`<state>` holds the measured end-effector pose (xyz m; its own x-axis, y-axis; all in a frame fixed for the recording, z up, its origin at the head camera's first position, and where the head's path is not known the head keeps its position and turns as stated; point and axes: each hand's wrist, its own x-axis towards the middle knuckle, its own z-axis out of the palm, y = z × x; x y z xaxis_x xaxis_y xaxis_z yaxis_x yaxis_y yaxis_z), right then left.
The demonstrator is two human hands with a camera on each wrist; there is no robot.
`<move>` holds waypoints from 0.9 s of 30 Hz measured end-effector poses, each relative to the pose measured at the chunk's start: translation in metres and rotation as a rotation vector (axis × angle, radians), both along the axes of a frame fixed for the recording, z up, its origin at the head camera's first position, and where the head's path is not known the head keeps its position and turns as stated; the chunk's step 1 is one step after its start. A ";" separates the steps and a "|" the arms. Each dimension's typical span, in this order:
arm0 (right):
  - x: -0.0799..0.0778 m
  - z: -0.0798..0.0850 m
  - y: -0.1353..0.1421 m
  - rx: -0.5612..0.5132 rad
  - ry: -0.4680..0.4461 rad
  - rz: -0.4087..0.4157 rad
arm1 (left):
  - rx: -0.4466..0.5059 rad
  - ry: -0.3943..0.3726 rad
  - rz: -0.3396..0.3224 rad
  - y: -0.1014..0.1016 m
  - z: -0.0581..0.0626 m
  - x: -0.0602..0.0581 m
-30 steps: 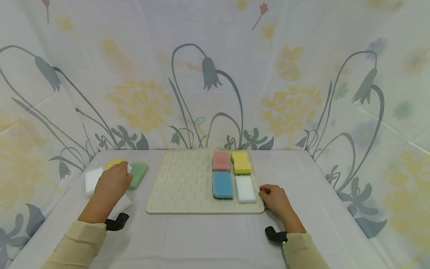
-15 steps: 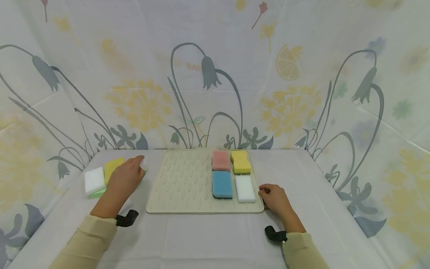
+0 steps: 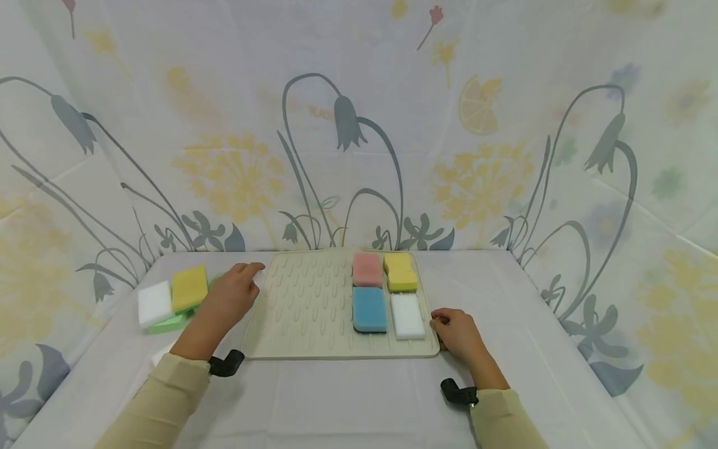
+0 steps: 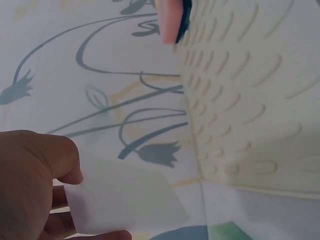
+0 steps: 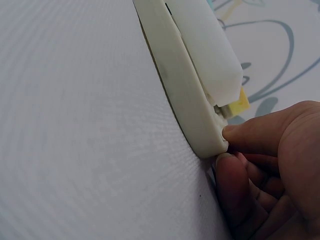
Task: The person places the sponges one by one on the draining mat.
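Note:
My left hand point(image 3: 231, 296) is raised by the left edge of a cream ridged mat point(image 3: 308, 305). In the left wrist view its thumb and fingers grip a white sponge point(image 4: 125, 195); the head view mostly hides that sponge behind the hand. At the mat's right edge, my right hand point(image 3: 460, 330) pinches the rim between thumb and finger. On the mat's right half sit a pink sponge point(image 3: 368, 269), a yellow sponge point(image 3: 401, 272), a blue sponge point(image 3: 369, 309) and a white block sponge point(image 3: 408, 317), in two rows.
Left of the mat lies a loose pile: a white sponge point(image 3: 155, 302), a yellow sponge point(image 3: 189, 288) and a green sponge point(image 3: 169, 323). Another white piece point(image 3: 160, 354) shows partly behind the left forearm. A flowered cloth point(image 3: 252, 125) hangs behind the table.
My left hand has moved right from the sponge pile to the mat's left edge, carrying the white sponge. The right hand keeps its place on the mat's rim.

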<state>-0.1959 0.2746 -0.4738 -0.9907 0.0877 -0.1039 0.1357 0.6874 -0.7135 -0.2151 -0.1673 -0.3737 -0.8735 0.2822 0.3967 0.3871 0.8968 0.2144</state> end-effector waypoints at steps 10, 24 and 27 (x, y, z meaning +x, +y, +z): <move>-0.001 0.000 0.000 -0.009 0.008 0.002 | 0.005 0.083 -0.123 0.015 -0.013 -0.008; 0.000 -0.001 0.001 -0.001 0.012 0.002 | 0.011 0.026 -0.186 0.039 -0.025 -0.016; -0.001 -0.002 0.001 0.005 0.015 0.005 | 0.005 0.018 -0.201 0.045 -0.028 -0.018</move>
<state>-0.1969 0.2758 -0.4756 -0.9926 0.0832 -0.0884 0.1214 0.6913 -0.7123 -0.2335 -0.1222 -0.4017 -0.7924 0.4481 0.4138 0.5622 0.7998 0.2104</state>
